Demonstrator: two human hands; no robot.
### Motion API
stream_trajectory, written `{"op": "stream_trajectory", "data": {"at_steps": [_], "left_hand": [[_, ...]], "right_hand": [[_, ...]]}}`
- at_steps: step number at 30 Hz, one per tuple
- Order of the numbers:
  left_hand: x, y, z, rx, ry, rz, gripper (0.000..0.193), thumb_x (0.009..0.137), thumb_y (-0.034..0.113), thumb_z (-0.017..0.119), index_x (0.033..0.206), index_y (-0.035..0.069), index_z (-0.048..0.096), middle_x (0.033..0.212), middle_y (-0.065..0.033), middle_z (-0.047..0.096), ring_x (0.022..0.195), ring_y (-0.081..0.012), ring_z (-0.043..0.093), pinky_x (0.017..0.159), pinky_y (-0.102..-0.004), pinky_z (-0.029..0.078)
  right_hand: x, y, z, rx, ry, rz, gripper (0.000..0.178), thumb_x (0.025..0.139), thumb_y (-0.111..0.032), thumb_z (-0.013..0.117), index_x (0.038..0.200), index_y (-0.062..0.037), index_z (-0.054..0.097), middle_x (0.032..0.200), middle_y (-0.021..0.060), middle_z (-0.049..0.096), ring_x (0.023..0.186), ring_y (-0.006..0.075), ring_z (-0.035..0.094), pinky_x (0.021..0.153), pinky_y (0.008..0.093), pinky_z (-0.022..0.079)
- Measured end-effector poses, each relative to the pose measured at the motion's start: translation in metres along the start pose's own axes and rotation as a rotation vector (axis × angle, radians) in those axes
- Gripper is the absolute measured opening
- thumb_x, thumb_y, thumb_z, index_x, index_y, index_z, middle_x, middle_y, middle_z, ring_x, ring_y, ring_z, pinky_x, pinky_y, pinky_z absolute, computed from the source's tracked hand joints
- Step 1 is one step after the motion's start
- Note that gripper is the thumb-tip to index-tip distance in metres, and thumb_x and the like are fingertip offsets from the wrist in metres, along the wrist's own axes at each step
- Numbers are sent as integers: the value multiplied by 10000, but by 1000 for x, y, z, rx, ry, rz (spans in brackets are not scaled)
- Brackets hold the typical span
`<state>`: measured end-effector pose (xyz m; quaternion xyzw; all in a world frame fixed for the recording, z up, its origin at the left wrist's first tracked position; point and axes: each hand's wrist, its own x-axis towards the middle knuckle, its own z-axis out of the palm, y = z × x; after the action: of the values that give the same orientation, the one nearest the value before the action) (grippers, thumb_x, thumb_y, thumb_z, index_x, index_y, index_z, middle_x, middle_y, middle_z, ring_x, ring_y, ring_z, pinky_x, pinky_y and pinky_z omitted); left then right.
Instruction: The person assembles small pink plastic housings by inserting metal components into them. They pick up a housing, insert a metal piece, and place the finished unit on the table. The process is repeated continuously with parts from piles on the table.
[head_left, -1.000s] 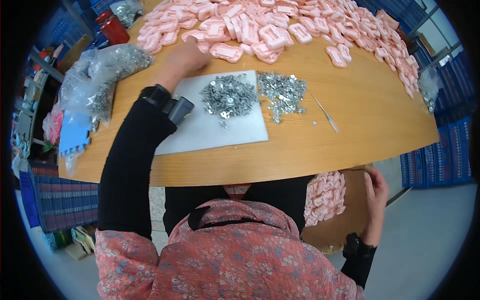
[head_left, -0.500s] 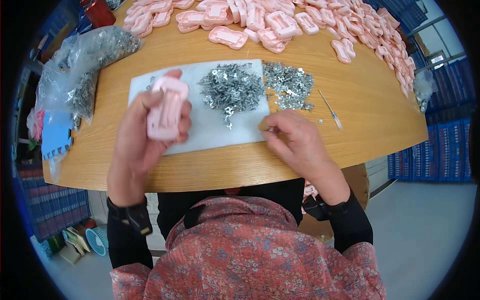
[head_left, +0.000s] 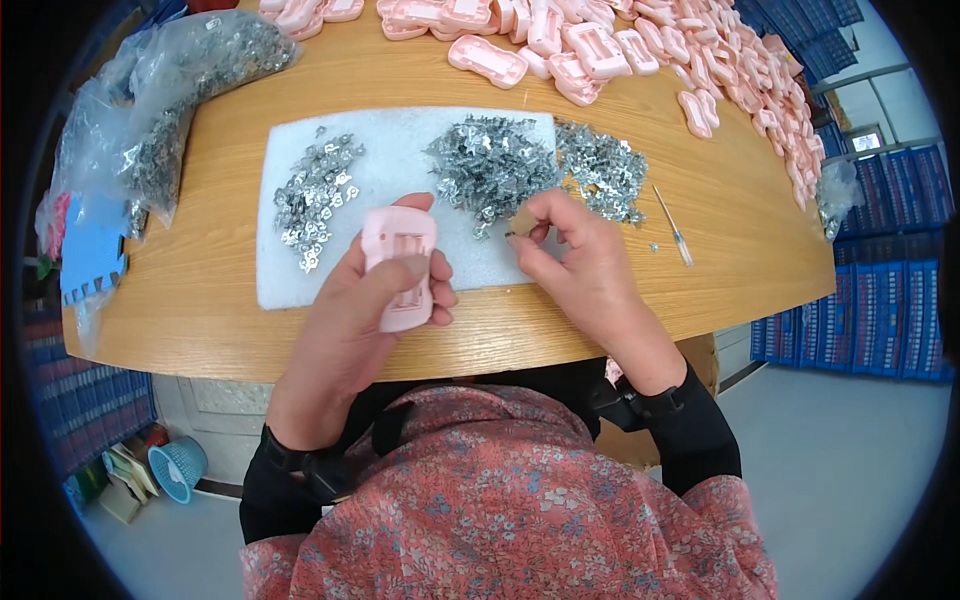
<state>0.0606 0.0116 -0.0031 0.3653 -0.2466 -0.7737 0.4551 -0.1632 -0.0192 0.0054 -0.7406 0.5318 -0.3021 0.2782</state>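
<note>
My left hand (head_left: pixel 350 320) is wrapped round a pink plastic casing (head_left: pixel 386 245), its slotted inner side facing up and the thumb pressed on it. My right hand (head_left: pixel 590 255) is closed in a pinch beside a heap of small silvery metal clips (head_left: pixel 492 165). A tan cover wraps its index finger, and the bit of something dark at its fingertips is too small to name. Under both hands lies a white foam sheet (head_left: pixel 385 130). On its left part is a smaller scatter of metal clips (head_left: pixel 315 195).
More metal clips (head_left: pixel 605 170) lie on the wooden table (head_left: pixel 720 260) right of the foam. Beyond them is a thin pointed tool (head_left: pixel 673 225). Many pink casings (head_left: pixel 600 50) line the far and right edges. Clear bags of metal parts (head_left: pixel 165 110) and a blue foam piece (head_left: pixel 92 250) are at left.
My left hand has moved right and nearer with the casing, uncovering the scattered clips at left. My right hand stays pinched and has shifted slightly beside the main heap. The view has shifted too.
</note>
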Motion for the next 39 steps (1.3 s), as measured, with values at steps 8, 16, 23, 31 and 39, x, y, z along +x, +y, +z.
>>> {"op": "stream_trajectory", "data": {"at_steps": [8, 16, 23, 31, 39], "left_hand": [[16, -11, 25, -32, -58, -108, 585, 912, 63, 631, 1450, 72, 403, 1047, -67, 615, 850, -154, 649, 741, -304, 567], [20, -18, 33, -76, -118, -149, 585, 910, 33, 607, 1455, 84, 400, 1059, -67, 617, 856, -163, 657, 735, -306, 576], [21, -19, 38, -104, -131, -146, 577, 916, 26, 599, 1454, 84, 396, 1053, -66, 607, 853, -161, 647, 745, -306, 558], [30, -32, 43, -70, -79, -3, 608, 912, 27, 611, 1466, 78, 367, 1053, -70, 593, 855, -150, 630, 773, -304, 545], [27, -29, 47, -28, -63, -28, 623, 893, 11, 625, 1461, 85, 378, 1066, -73, 587, 856, -160, 626, 790, -312, 552]], "right_hand": [[-13, -15, -16, 177, -65, -132, 175, 802, -35, 719, 945, -49, 618, 880, 60, 629, 812, 208, 642, 709, 322, 506], [-17, -7, -24, 124, -86, -247, 208, 772, -26, 733, 947, -53, 625, 895, 83, 641, 828, 251, 651, 721, 343, 522], [-19, -4, -26, 197, -70, -229, 213, 781, -32, 750, 954, -59, 630, 908, 77, 655, 831, 234, 660, 735, 329, 530], [-33, 4, -7, 370, 107, -26, 230, 843, -57, 738, 1041, -36, 622, 875, 45, 641, 826, 133, 633, 744, 284, 500], [-32, 1, -10, 923, -6, 256, 186, 918, -19, 648, 1089, -21, 576, 931, 16, 658, 846, 74, 627, 769, 226, 496]]}}
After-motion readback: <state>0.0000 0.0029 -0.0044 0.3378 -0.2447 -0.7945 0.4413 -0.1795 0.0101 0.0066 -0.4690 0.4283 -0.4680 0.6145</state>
